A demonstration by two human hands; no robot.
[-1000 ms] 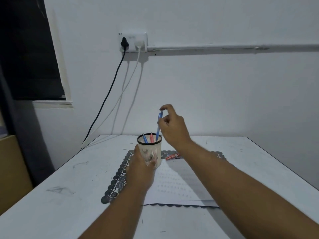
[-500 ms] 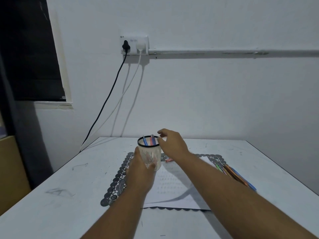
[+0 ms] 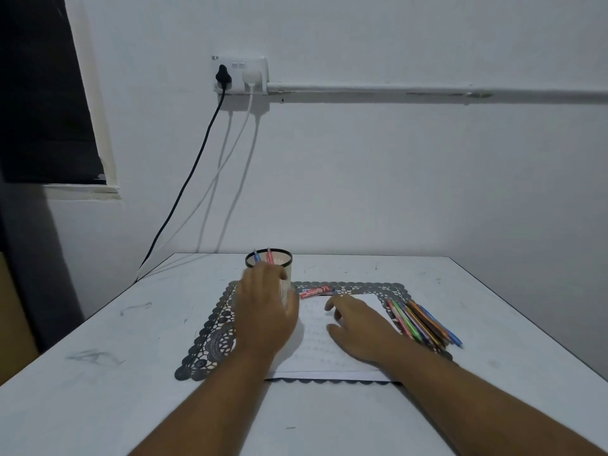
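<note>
Centrally, we see the left hand (image 3: 266, 311) wrapped round the pen cup (image 3: 285, 284), which stands upright at the far left corner of the lace placemat (image 3: 210, 337), near the far edge of the counter (image 3: 98, 324). A blue pen (image 3: 256, 257) and a pink pen (image 3: 269, 256) rise just above its rim. The right hand (image 3: 360, 327) hovers low over the paper (image 3: 316, 337), fingers loosely apart and holding nothing. It lies between a red packet (image 3: 315, 291) and a row of loose pens (image 3: 422, 325) on the placemat's right border. We find the widest stretches of counter surface left of the placemat and toward the near edge.

Motion blur softens the left fingers, and that hand hides the cup's front and base. We cannot read the paper's faint print. Both forearms are cut off by the lower frame edge.
</note>
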